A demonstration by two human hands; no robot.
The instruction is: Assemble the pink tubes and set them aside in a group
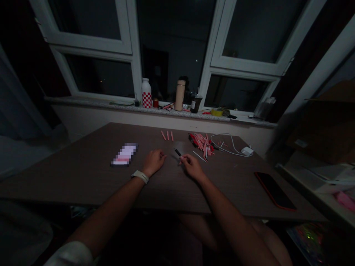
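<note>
The black pen part [178,152] is near the centre of the frame, over the worktop [172,190]; from where I stand, I see the right hand [192,166] grasping it between the fingers. The left hand [153,162], to the left of it, has its fingers curled; whether they hold something, I cannot tell. Three pink pieces [168,135] lie at mid-frame, and right of them a pile of pink parts [204,142].
</note>
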